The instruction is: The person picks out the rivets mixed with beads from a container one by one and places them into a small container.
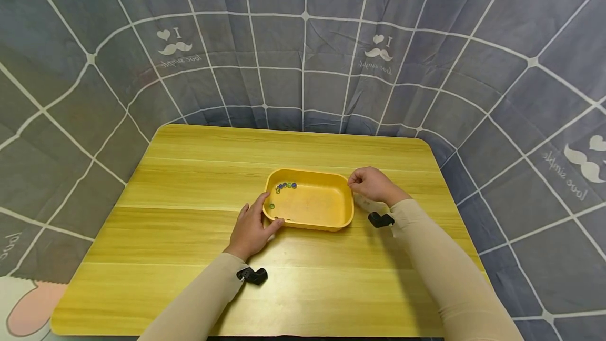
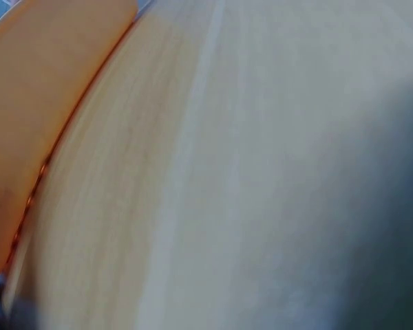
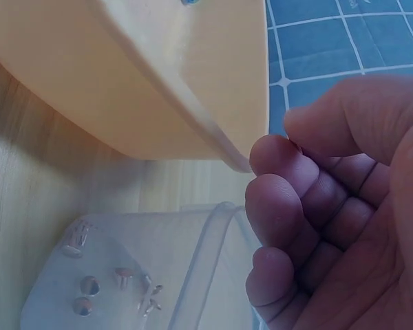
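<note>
In the head view, my left hand (image 1: 249, 231) holds the near left corner of a yellow plastic tray (image 1: 322, 204), thumb and index finger spread along its rim. Several glass marbles (image 1: 285, 186) lie in the tray's far left corner, and another marble (image 1: 272, 206) sits by the left wall. At the tray's right rim is my right hand (image 1: 374, 186). Its fingers are curled and the thumb meets the index finger (image 3: 279, 155) in the right wrist view, where nothing shows between them. The left wrist view catches the tray's outer wall (image 2: 48, 96) only.
A clear plastic container (image 3: 213, 254) with several small shiny pieces (image 3: 89, 285) stands below my right hand, right of the tray. The wooden table (image 1: 189, 214) carries both. A grey curtain (image 1: 303, 67) with white lines hangs behind the table and along its sides.
</note>
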Demonstrator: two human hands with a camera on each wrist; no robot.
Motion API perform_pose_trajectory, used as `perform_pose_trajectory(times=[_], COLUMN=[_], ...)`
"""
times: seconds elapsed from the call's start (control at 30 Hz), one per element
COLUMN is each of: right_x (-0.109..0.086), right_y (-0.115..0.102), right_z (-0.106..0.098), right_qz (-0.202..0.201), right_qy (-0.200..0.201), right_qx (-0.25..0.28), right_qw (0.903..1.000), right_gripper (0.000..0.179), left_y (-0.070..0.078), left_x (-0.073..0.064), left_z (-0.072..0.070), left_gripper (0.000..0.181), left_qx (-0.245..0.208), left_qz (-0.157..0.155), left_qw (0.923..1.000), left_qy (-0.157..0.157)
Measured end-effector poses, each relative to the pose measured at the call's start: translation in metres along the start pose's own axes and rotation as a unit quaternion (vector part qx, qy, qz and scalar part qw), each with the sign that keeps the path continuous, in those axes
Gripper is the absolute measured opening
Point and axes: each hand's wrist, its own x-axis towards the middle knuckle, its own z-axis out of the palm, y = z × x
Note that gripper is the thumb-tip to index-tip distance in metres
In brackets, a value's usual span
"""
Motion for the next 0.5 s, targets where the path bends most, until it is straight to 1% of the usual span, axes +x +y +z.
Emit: perform_pose_trajectory(times=[0.17, 0.37, 0.5], right_x=[-0.0010, -0.0031, -0.0049], right_y=[0.0024, 0.0037, 0.0047], right_z=[0.0027, 0.0052, 0.0058], right_qz=[0.003, 0.007, 0.004], right_qy=[-0.001, -0.008, -0.004], right_qx=[0.000, 0.013, 0.011], right_qw=[1.0000, 0.9999, 0.9999], right_gripper=[0.013, 0.010, 0.010], left_y=[-0.0019, -0.0046, -0.0066], left_x=[-0.0013, -0.0029, -0.0035], left_z=[0.0004, 0.0015, 0.0025], left_gripper=[0.081, 0.081, 0.081], left_qx=[0.002, 0.004, 0.004], left_qz=[0.001, 0.002, 0.004], left_qw=[1.0000, 1.0000, 1.0000], left_qy=[0.001, 0.001, 0.003])
